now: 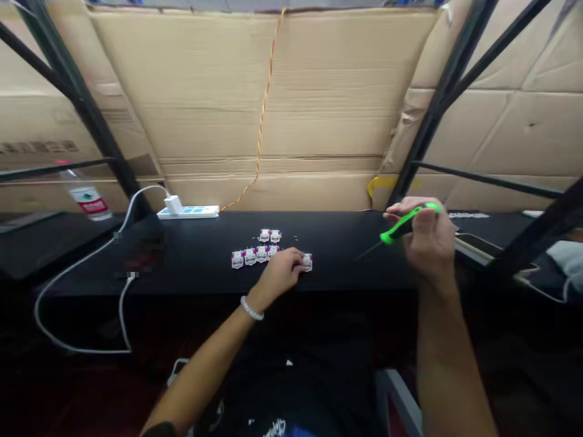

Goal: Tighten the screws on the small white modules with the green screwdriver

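My left hand (285,270), with a beaded bracelet on its wrist, is closed at the fingertips on a small white part with purple trim (308,262) on the black table. Several similar white-and-purple parts (249,257) stand in a row just left of that hand, partly covered by it at the right end. Two more of these parts (270,235) sit behind the row. Raised above the table on the right, my right hand (426,237) grips a screwdriver with a green and black handle (401,227). Its thin shaft points down and left, apart from the parts.
A white power strip (194,212) with a plugged-in charger lies at the back left, its white cable looping over the table edge. A water bottle (88,194) stands far left. Black metal frame legs (421,139) rise on both sides. A phone-like object (478,246) lies right.
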Demonstrator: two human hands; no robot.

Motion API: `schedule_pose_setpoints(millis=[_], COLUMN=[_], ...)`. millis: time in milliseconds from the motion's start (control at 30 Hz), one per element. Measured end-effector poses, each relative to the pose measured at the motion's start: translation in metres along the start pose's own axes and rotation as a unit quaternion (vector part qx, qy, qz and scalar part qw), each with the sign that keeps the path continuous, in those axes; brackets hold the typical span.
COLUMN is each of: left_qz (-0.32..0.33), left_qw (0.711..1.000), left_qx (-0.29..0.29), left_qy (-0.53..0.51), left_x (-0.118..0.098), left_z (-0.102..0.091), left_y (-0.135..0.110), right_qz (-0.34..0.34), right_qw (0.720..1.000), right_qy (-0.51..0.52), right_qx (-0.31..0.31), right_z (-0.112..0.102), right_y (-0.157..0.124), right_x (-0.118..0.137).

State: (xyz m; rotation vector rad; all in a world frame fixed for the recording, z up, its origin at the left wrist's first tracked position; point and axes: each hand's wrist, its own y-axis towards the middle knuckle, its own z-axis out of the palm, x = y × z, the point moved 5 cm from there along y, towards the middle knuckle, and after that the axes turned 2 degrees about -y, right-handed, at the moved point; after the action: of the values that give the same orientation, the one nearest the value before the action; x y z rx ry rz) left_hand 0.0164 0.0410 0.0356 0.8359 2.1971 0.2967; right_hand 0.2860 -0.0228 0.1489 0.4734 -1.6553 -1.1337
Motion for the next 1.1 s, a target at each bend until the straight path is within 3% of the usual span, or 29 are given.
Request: schedule_pose_setpoints(millis=[67,100,133,200,267,300,433,533,800,1100], left_qz=[0.001,0.0,0.0,0.002,0.003,0.002,-0.001,0.002,-0.011,-0.011], left_qw=[1.0,1.0,1.0,1.0,1.0,1.0,1.0,1.0,1.0,1.0], left_qx=[-0.001,-0.001,-0.001,0.001,0.001,0.0,-0.003,-0.002,0.004,0.004], left_qy=[-0.002,-0.002,-0.001,0.0,0.0,0.001,0.008,0.011,0.01,0.006], left_x=[0.001,0.001,0.001,0.001,0.001,0.001,0.002,0.0,-0.001,-0.002], left_z=[0.0,0.0,0.0,-0.001,0.0,0.0,0.001,0.001,0.001,-0.001], left_y=[0.0,-0.001,-0.001,-0.001,-0.002,-0.002,-0.002,-0.003,-0.003,-0.003], right_qz=[0.026,0.033,0.026,0.02,0.05,0.062,0.071,0.069,0.066,0.031], right_qw=[0.999,0.994,0.98,0.961,0.877,0.85,0.805,0.791,0.766,0.778], right_qy=[-0.005,-0.055,-0.129,-0.178,-0.303,-0.318,-0.338,-0.346,-0.38,-0.354], right_qx=[0.043,0.092,0.148,0.209,0.369,0.415,0.481,0.501,0.514,0.518], right_z=[0.012,0.024,0.039,0.073,0.119,0.138,0.187,0.198,0.199,0.193], right_y=[0.012,0.019,0.025,0.034,0.029,0.025,0.005,-0.009,-0.027,-0.027], right_x=[-0.001,-0.003,-0.005,-0.017,-0.046,-0.061,-0.107,-0.122,-0.131,-0.126])
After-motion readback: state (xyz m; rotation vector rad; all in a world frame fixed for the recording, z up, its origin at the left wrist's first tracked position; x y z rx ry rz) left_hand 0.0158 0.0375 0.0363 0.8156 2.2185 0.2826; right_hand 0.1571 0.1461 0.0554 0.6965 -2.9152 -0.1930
